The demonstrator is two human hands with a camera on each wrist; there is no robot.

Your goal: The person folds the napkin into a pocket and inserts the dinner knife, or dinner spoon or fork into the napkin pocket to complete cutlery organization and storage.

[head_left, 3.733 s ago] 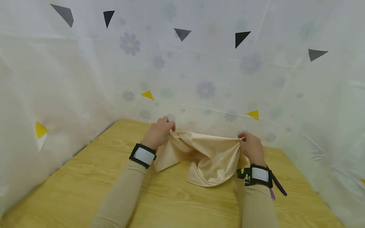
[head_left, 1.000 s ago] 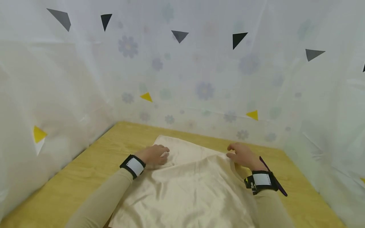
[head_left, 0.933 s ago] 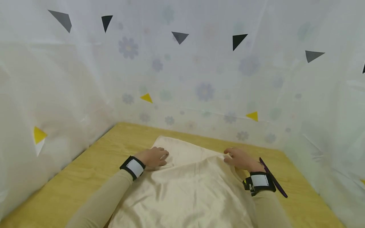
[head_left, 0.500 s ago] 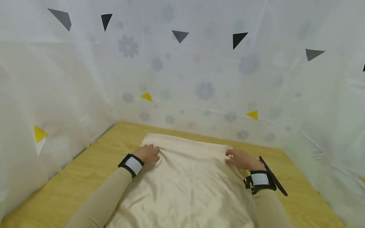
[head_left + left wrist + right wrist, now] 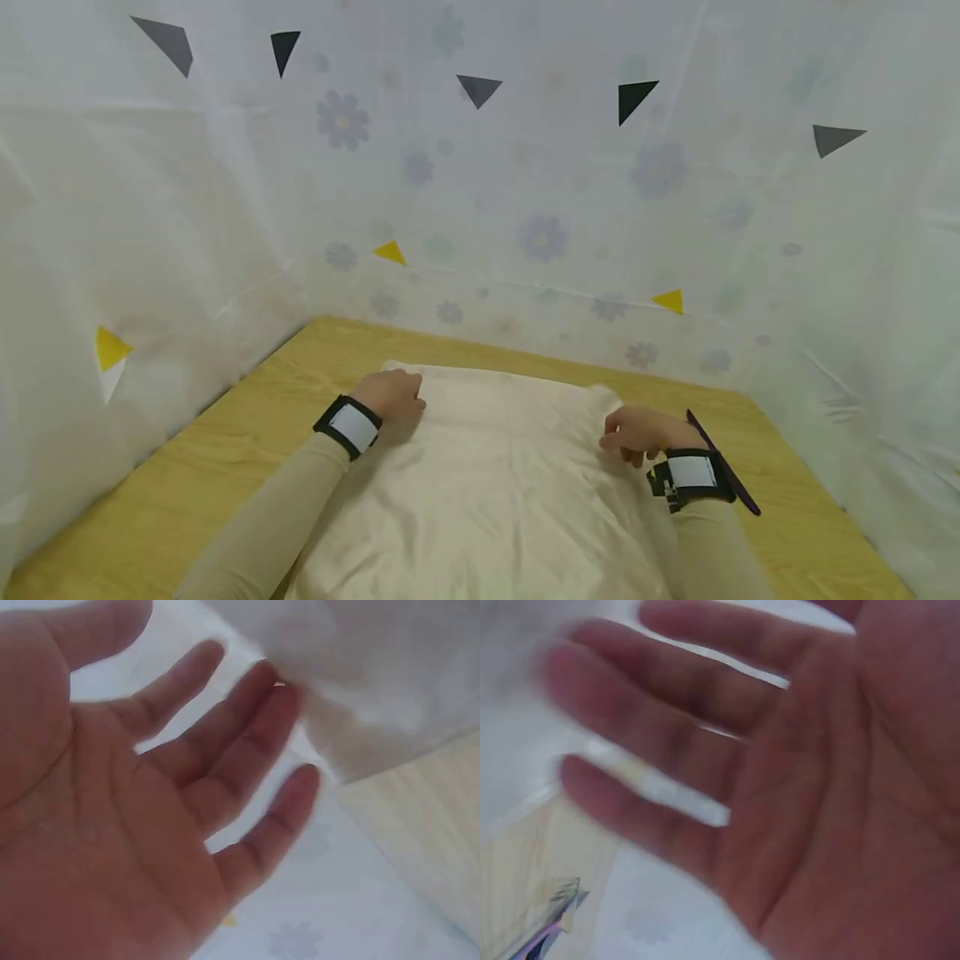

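A shiny cream cloth (image 5: 487, 492) lies spread out flat on the wooden table (image 5: 187, 475). It covers the middle of the table and runs down to the near edge, with its far edge near the flowery plastic sheet (image 5: 540, 208) that hangs behind the table.

The person's left hand (image 5: 390, 396) rests on the far left corner of the cloth. In the left wrist view that hand (image 5: 150, 802) is wide open, fingers (image 5: 255, 735) spread apart, holding nothing, with the cloth's corner (image 5: 375, 697) just past the fingertips. The right hand (image 5: 637, 432) is at the far right corner of the cloth. From the head view its fingers look a bit curled down, but the right wrist view shows the hand (image 5: 780, 772) open and loose, gripping nothing. That picture is blurry, so I cannot tell if it touches the cloth.

I think this is the smoothing step, with the cloth laid out and the hands pressing the top corners flat. A next move would need flat palms sliding gently, since this cloth looks slippery and wrinkles easily.

The head view shows the whole cloth, both tan sleeves and the black wristbands (image 5: 348, 425). The wrist views show the open palms, which the head view hides.
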